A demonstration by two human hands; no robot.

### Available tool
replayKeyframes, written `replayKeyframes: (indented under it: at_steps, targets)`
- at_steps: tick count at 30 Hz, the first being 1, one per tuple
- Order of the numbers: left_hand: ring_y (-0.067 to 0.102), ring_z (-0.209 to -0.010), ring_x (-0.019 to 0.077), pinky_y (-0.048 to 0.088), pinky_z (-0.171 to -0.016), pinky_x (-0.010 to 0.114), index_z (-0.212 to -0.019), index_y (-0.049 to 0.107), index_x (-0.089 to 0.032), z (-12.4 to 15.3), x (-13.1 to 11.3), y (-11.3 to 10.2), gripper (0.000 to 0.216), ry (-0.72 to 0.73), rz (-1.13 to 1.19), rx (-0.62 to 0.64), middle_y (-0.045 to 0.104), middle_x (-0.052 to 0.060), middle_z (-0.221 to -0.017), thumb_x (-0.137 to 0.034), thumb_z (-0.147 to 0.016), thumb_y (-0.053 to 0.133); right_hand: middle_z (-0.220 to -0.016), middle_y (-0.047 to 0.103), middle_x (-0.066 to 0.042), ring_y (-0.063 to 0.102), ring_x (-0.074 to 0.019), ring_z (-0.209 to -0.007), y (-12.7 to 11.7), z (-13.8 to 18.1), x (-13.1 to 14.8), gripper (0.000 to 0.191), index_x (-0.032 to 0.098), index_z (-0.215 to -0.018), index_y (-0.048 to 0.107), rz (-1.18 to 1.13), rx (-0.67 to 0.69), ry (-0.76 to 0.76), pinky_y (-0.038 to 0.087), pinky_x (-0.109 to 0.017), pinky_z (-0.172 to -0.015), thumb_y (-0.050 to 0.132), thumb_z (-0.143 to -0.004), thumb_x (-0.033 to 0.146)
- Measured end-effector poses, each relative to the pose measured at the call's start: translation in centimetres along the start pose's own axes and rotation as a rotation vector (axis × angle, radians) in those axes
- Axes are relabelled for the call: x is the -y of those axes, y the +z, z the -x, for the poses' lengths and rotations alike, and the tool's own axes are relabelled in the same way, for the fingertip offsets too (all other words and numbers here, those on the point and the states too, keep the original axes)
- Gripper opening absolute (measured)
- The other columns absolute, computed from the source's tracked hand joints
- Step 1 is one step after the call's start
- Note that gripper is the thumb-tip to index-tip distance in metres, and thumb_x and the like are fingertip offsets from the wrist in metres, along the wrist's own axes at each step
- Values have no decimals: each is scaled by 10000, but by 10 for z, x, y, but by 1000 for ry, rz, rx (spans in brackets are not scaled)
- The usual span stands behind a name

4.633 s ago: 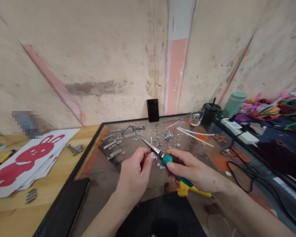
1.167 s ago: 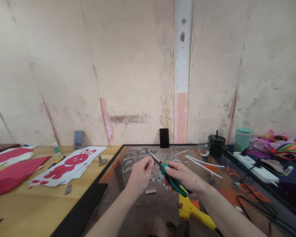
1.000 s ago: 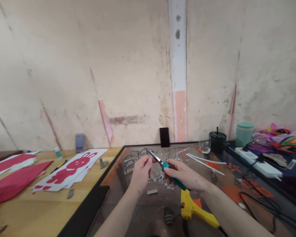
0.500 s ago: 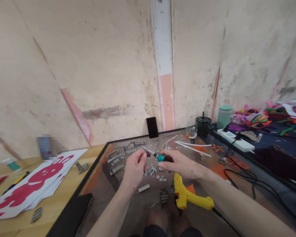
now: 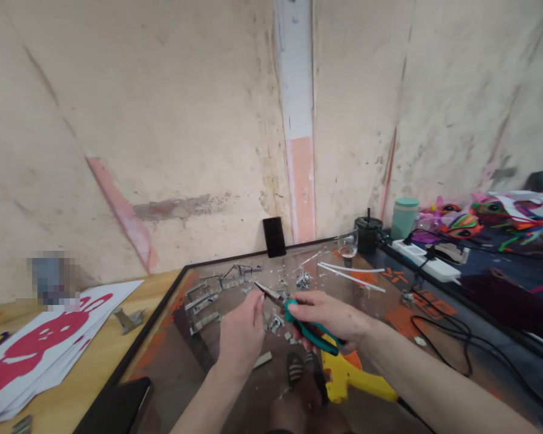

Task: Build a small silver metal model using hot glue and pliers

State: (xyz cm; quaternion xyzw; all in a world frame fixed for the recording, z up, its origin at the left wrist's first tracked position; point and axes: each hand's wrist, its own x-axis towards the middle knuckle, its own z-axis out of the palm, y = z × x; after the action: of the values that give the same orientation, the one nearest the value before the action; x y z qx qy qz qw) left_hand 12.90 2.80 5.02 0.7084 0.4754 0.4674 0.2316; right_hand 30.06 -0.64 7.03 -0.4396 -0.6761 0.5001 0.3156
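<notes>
the right hand [image 5: 321,319] is clamped around the pliers [image 5: 290,309], whose long axis slants away and to the left from its grip, above the surface [image 5: 172,343]. the left hand [image 5: 242,331], fingertips together, is nearer the pointed end; i cannot tell whether it pinches anything. small grey pieces [image 5: 277,324] lie between the 2 hands, the yellow glue gun [image 5: 339,377] just nearer the person.
</notes>
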Motion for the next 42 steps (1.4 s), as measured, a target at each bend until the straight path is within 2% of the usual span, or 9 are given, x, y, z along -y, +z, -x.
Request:
replayKeyframes:
  at_steps: [4, 6, 9, 13, 19, 25, 33, 37, 42]
  targets:
    - [353, -417, 126, 269, -458, 233, -625, 490, -196, -4, -4, -1, 242, -74, 100, 85, 383, -49, -424, -336, -801, 402, -776, 594, -24, 551, -145, -671, 3, 1, 2, 219, 157, -885, 528, 117, -115, -74, 446, -273, -617, 511, -807, 362]
    - [298, -364, 114, 243, -404, 221, -663, 480, -191, -4, -8, -1, 264, -122, 155, 135, 327, -74, -380, -346, -823, 339, -880, 606, -36, 537, -182, -818, 2, 4, 5, 247, 166, -943, 561, 183, -165, -113, 418, -301, -732, 584, -766, 338]
    - [245, -343, 102, 217, -374, 211, -717, 482, -179, -3, -13, -1, 265, -160, 191, 180, 288, -96, -367, -347, -831, 312, -911, 611, -38, 522, -206, -860, -1, 8, 7, 277, 175, -994, 579, 254, -180, -133, 380, -328, -784, 601, -758, 320]
    - [322, -394, 103, 266, -431, 212, -694, 486, -182, -3, -11, -3, 224, -119, 145, 166, 350, -79, -403, -317, -821, 360, -848, 584, -29, 508, -184, -796, -3, 8, 7, 217, 161, -946, 576, 273, -151, -145, 383, -304, -728, 556, -793, 313]
    - [362, -479, 123, 264, -510, 238, -640, 478, -198, -2, -7, -5, 202, -26, -31, 102, 383, -55, -481, -276, -810, 403, -689, 481, 22, 457, -111, -592, -2, 4, 4, 192, 175, -831, 514, 130, -59, -102, 396, -231, -540, 516, -812, 367]
    - [349, -500, 133, 236, -532, 258, -679, 506, -206, 1, -8, -5, 169, 6, -111, 47, 380, -50, -509, -271, -810, 421, -629, 513, 26, 490, -84, -482, -2, 5, 6, 249, 186, -755, 454, -27, 18, -7, 405, -212, -469, 443, -835, 423]
    - [447, -451, 119, 335, -468, 219, -770, 503, -188, -6, -14, -13, 150, -50, 62, 185, 473, -58, -485, -298, -815, 411, -640, 509, 32, 482, -88, -525, -8, 5, 8, 211, 171, -801, 508, 20, -41, -51, 401, -221, -514, 510, -815, 381]
    - [461, -445, 114, 338, -451, 213, -727, 501, -185, -6, -15, -12, 144, -62, 94, 176, 482, -55, -484, -296, -796, 441, -669, 516, 22, 479, -102, -550, -11, 6, 8, 233, 155, -888, 527, 60, -58, -67, 397, -238, -524, 508, -819, 376]
    - [462, -449, 116, 348, -471, 217, -679, 482, -190, -5, -13, -9, 155, -63, 85, 131, 476, -56, -459, -286, -796, 446, -704, 511, 17, 472, -107, -603, -9, 7, 9, 223, 148, -855, 524, 85, -67, -84, 385, -241, -555, 541, -808, 366]
